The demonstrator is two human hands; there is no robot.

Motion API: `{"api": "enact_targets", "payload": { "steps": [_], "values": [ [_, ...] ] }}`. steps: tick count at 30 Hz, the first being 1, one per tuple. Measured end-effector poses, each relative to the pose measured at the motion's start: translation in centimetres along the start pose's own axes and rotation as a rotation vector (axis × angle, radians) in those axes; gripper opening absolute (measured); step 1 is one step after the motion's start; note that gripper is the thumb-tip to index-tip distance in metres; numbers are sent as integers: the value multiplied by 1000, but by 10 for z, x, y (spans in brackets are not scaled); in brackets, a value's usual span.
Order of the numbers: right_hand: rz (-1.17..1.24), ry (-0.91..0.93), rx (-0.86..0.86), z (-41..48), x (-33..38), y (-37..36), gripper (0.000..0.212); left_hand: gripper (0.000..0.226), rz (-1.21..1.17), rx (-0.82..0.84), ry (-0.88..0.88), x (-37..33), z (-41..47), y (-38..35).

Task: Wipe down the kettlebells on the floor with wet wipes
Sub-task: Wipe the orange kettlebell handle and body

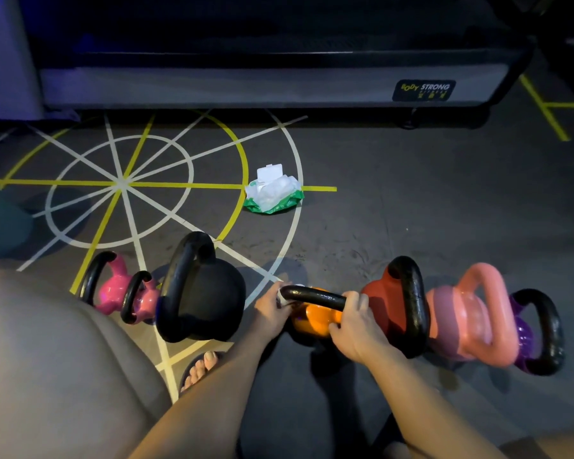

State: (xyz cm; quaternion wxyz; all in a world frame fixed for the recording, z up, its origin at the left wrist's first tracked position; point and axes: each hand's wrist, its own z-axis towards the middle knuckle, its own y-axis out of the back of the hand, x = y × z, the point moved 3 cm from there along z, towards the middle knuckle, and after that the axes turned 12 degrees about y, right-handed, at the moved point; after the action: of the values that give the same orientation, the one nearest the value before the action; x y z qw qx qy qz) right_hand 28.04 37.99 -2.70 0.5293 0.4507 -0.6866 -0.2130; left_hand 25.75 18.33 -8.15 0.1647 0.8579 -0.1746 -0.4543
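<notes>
Orange kettlebell [318,321]: right hand [355,329] grips handle [315,295], left hand [272,309] clutches wipe [283,297] there.

A dark label [423,90] sits toward two o'clock in the view, on the grey base panel [246,86] of a gym machine. It reads "BODY STRONG", with "BODY" in yellow and "STRONG" in white. A smaller line beneath is too blurred to read. Print on the wet wipes pack [274,192] cannot be made out.

7 kettlebells [206,293] are standing in a row across the floor [411,200]; a wet-wipe pack [274,193] is lying behind them, with a gym machine [246,84] farther back.
</notes>
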Motion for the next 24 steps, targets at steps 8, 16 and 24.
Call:
{"api": "enact_targets", "payload": {
  "steps": [8, 16, 24],
  "values": [
    [-3, -7, -1, 2, -1, -2, 52, 32, -231, 78, 189, 13, 7, -27],
    [-18, -33, 28, 2, 3, 0, 54, 27, -114, -13, 151, 17, 7, -19],
    [-27, -92, 61, -3, 9, 3, 54, 20, 275, -74, -156, -46, -22, 12]
  ]
}}
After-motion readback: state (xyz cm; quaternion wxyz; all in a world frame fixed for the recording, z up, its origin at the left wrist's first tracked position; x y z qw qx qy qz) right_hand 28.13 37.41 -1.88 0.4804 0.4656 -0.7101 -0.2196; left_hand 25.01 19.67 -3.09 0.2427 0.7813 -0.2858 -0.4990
